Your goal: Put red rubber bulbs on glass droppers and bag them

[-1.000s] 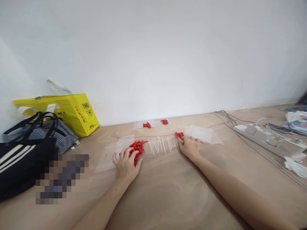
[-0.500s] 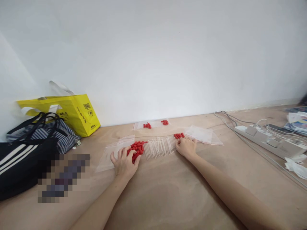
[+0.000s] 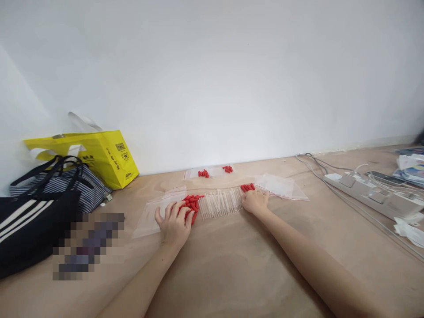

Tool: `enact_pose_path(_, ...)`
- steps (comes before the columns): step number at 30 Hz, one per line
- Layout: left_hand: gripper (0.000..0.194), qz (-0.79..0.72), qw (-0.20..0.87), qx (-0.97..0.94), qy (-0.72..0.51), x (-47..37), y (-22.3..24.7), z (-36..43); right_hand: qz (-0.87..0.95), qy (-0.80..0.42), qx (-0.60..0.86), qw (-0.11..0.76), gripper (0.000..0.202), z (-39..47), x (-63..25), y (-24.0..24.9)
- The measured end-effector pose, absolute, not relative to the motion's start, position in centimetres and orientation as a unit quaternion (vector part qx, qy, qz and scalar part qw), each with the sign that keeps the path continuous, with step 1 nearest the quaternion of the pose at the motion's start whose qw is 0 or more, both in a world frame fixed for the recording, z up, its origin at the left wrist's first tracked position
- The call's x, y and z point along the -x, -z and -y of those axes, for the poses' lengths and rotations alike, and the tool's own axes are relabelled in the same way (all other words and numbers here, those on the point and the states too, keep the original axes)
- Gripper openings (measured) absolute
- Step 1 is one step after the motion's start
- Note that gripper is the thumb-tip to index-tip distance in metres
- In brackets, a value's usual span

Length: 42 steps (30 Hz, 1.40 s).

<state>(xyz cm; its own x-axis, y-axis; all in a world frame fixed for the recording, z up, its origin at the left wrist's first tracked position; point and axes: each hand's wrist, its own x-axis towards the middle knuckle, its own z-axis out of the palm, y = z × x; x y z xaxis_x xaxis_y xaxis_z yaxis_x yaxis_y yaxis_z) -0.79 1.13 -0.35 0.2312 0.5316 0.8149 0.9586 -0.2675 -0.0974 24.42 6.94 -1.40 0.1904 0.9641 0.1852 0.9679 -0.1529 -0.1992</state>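
A pile of small red plastic pieces [image 3: 194, 205] lies on the wooden table, partly over a clear zip bag [image 3: 147, 219]. My left hand [image 3: 175, 223] rests over the pile's near left side with its fingers apart and bent, touching the pieces. To the right of the pile, many thin clear tubes [image 3: 218, 203] lie side by side in a row. My right hand [image 3: 255, 202] is closed at the row's right end, and its fingertips are hidden from me. Just beyond it sit several red pieces [image 3: 247, 187] beside another clear bag [image 3: 285, 187].
Near the wall, a clear bag [image 3: 217, 171] has two small groups of red pieces on it. A yellow shopping bag [image 3: 122, 154] and a black bag [image 3: 36, 229] stand at the left. On the right are a white power strip [image 3: 374, 194] and cables.
My left hand has shifted slightly, its fingers now drawn over a different part of the red pile. The right hand has moved a little left, staying closed.
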Motion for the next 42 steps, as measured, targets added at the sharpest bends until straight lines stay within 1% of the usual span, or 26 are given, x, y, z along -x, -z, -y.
enact_pose_path(3, 0.015, 0.443, 0.286, 0.772, 0.355, -0.4, 0.1, -0.1, 0.664, 0.019, 0.733, 0.145, 0.033, -6.0, -24.8, 1.1)
enact_pose_path(7, 0.022, 0.389, 0.200, 0.843, 0.313, -2.3, 0.6, 1.3, 0.754, 0.028, 0.637, 0.159, 0.022, -3.4, -25.2, 0.9)
enact_pose_path(9, 0.020, 0.392, 0.158, 0.857, 0.296, -2.9, 0.9, 1.7, 0.813, 0.031, 0.556, 0.167, 0.017, -1.9, -25.3, 1.1)
enact_pose_path(11, 0.014, 0.405, 0.117, 0.859, 0.289, -3.1, 0.9, 1.8, 0.855, 0.033, 0.490, 0.166, 0.015, -0.8, -25.3, 1.3)
enact_pose_path(13, 0.009, 0.421, 0.086, 0.855, 0.290, -3.0, 0.8, 1.9, 0.873, 0.033, 0.462, 0.154, 0.015, -0.2, -25.4, 1.5)
enact_pose_path(15, 0.008, 0.432, 0.067, 0.851, 0.290, -2.6, 0.7, 1.9, 0.880, 0.028, 0.452, 0.145, 0.016, -0.1, -25.4, 1.5)
enact_pose_path(19, 0.009, 0.438, 0.064, 0.853, 0.277, -2.0, 0.9, 1.9, 0.879, -0.013, 0.447, 0.163, 0.015, -0.2, -25.4, 1.3)
enact_pose_path(23, 0.012, 0.434, 0.070, 0.856, 0.271, -2.1, 1.2, 1.7, 0.875, -0.064, 0.436, 0.202, 0.020, 0.0, -25.0, 1.3)
enact_pose_path(26, 0.010, 0.434, 0.071, 0.853, 0.281, -2.4, 1.2, 1.5, 0.867, -0.088, 0.441, 0.214, 0.016, 0.2, -24.3, 1.6)
enact_pose_path(31, 0.013, 0.432, 0.054, 0.849, 0.299, -2.8, 0.9, 1.4, 0.851, -0.054, 0.470, 0.227, 0.012, 0.3, -23.4, 2.1)
enact_pose_path(36, 0.012, 0.434, 0.040, 0.840, 0.323, -3.1, 0.7, 1.7, 0.822, -0.057, 0.490, 0.284, 0.012, 0.5, -22.9, 2.4)
enact_pose_path(42, 0.014, 0.418, 0.059, 0.838, 0.345, -3.1, 0.8, 1.7, 0.827, -0.052, 0.456, 0.323, 0.012, 0.8, -22.5, 2.4)
